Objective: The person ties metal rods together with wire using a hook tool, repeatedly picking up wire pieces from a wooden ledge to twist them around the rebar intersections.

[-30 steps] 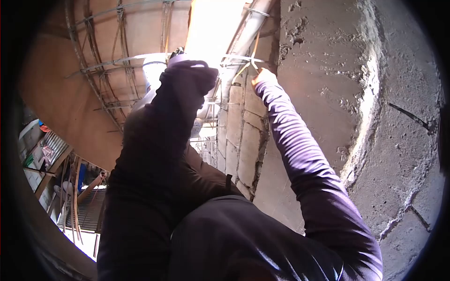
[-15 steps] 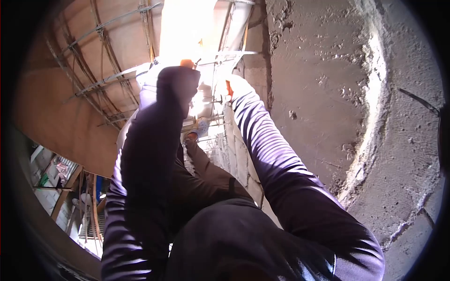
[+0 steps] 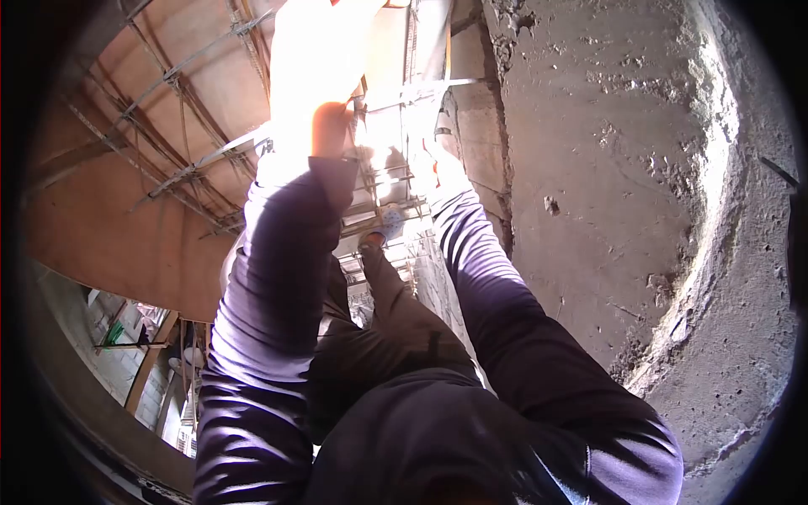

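Observation:
My left hand (image 3: 330, 128) reaches up and forward past a dark purple sleeve. Its wrist shows orange in strong sunlight, while the fingers are lost in white glare. My right hand (image 3: 443, 171) is lower and to the right, beside the edge of the concrete wall (image 3: 589, 177), and it is washed out too. Near both hands runs a thin pale horizontal bar (image 3: 467, 82), part of the steel bars around them. Whether either hand holds anything is hidden by the brightness.
A grid of tied reinforcing bars (image 3: 172, 77) stands before a brown panel (image 3: 109, 244) on the left. Below me is a foot (image 3: 373, 241) among crossing bars. At lower left, a gap shows timber (image 3: 151, 362) and blockwork farther down.
My left arm has stretched higher, and more of its wrist shows past the cuff. My right hand appears slightly lower and farther right. The view has shifted a little.

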Tool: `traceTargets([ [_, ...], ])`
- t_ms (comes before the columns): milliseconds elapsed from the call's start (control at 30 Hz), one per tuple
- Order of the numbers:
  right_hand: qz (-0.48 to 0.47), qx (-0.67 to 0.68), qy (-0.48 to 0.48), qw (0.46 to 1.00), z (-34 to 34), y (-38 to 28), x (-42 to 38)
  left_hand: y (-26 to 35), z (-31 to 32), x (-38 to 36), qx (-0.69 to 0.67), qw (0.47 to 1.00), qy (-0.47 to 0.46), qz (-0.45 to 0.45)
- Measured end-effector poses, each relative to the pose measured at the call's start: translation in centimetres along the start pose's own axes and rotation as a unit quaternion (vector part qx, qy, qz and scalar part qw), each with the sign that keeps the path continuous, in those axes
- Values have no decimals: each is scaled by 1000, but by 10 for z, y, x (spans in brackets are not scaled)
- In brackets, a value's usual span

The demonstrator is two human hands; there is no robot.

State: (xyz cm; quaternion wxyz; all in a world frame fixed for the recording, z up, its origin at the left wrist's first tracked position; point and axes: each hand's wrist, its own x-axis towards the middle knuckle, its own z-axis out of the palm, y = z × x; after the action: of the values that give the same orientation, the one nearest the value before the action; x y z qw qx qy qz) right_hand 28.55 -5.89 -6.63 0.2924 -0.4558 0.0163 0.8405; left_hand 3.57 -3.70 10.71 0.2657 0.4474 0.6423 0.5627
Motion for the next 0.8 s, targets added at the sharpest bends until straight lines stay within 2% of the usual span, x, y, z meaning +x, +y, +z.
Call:
traceTargets([
  [33,-1,4,1,1000,-4,-7,-3,-23,5,-11,-8,997,-31,-77],
  [100,14,-151,-27,988,-7,-21,-3,-67,11,-31,0,971,-101,-218],
  [133,12,-150,-25,988,-13,-25,0,-85,14,-38,8,951,-134,-280],
  [167,-129,-523,74,839,-15,-28,0,-88,15,-39,13,933,-159,-324],
  [200,-245,-796,161,530,-15,-30,0,-91,15,-38,18,917,-178,-358],
  [233,-251,-795,162,528,-15,-37,-1,-93,13,-44,-18,931,-153,-332],
  [300,-227,-728,391,516,6,-40,-20,-43,-1,-40,-131,956,-84,-248],
  [367,-203,-713,413,529,8,-30,-17,13,-13,-22,-264,951,-28,-156],
  [433,-214,-691,408,557,7,-24,-12,62,-19,9,-406,912,7,-56],
  [467,-257,-667,369,594,-26,-24,5,81,-23,20,-461,887,16,-16],
  [500,-255,-669,367,593,-17,-23,1,92,-26,29,-494,869,18,11],
  [567,-167,-481,338,792,5,-30,-12,92,-27,32,-462,886,-2,38],
  [600,-105,-323,246,908,13,-33,-21,88,-27,29,-418,907,-13,45],
  [633,-38,-150,141,978,20,-35,-32,82,-26,26,-379,924,-24,51],
  [700,-74,-99,146,982,57,-25,-49,67,-25,27,-316,944,-44,81],
  [800,-58,-118,157,979,27,-27,-37,45,-22,48,-250,946,-83,190],
])
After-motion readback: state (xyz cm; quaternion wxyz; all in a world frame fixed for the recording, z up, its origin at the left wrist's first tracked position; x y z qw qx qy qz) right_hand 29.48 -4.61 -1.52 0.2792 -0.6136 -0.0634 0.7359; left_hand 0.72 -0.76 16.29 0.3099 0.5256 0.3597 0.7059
